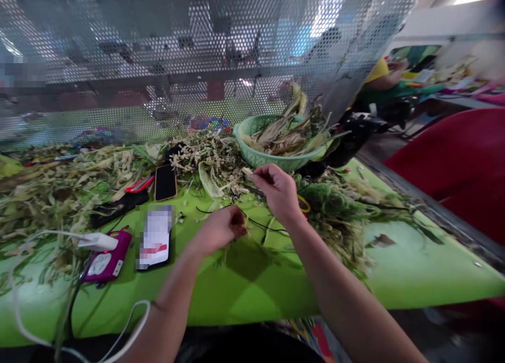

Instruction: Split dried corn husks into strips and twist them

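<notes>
My right hand (278, 187) is raised over the middle of the green table, its thumb and forefinger pinching a small pale strip of dried husk (247, 172). Lower and to the left, my left hand (224, 225) is closed, with the fingertips curled downward near the tabletop. What those fingertips hold, if anything, is too small to make out. A thin black cord (256, 223) runs along the table behind and between the hands. Just beyond the right hand lies a heap of cut husk pieces (211, 152), with a longer pale husk leaf (209, 180) at its front.
A green plastic basket (272, 159) with long husks stands at the back. Two phones (165, 182), a red cutter (140, 184) and a magenta power adapter (108, 258) with a white charger lie left. Green shreds (331, 205) spread right. A perforated metal panel (158, 63) borders the table (252, 300).
</notes>
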Tool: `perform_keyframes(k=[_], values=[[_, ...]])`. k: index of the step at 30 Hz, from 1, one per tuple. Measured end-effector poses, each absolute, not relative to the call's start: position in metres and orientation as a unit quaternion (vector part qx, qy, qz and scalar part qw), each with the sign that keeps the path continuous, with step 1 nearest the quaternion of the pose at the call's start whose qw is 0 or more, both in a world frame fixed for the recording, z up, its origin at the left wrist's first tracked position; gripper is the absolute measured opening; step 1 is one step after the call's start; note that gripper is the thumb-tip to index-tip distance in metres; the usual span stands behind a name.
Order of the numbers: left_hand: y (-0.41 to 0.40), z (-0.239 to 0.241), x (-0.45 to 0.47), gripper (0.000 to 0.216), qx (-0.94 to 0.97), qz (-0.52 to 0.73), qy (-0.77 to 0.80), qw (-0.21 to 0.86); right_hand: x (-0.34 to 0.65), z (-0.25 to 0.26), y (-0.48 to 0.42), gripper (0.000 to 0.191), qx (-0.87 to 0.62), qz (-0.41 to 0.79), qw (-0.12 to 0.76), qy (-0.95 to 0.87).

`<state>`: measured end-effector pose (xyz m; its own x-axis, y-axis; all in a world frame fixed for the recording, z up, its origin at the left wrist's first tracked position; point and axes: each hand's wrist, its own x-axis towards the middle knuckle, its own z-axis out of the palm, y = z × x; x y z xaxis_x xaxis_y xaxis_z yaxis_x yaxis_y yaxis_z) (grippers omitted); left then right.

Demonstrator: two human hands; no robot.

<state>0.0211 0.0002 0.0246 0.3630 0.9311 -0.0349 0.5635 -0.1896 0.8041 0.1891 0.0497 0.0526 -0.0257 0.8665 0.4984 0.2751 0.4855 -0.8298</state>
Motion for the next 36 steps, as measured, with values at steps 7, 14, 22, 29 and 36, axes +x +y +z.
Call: perform_keyframes(k=[7,14,22,29,36], values=[[0.013,0.032,0.009,0.036,0.556,0.444,0.486,0.508,0.182,0.064,0.037,0.010,-0.377,0.309,0.484,-0.727],[0.013,0.034,0.005,0.038,0.500,0.493,0.461,0.543,0.180,0.060,0.038,0.007,-0.375,0.323,0.430,-0.755],[0.013,0.038,0.004,0.041,0.443,0.528,0.427,0.585,0.179,0.060,0.039,0.013,-0.369,0.375,0.425,-0.736],[0.014,0.035,0.004,0.042,0.444,0.534,0.420,0.585,0.178,0.057,0.039,0.009,-0.373,0.344,0.406,-0.760],[0.013,0.035,0.004,0.036,0.446,0.531,0.420,0.585,0.180,0.057,0.039,0.007,-0.380,0.309,0.381,-0.784]])
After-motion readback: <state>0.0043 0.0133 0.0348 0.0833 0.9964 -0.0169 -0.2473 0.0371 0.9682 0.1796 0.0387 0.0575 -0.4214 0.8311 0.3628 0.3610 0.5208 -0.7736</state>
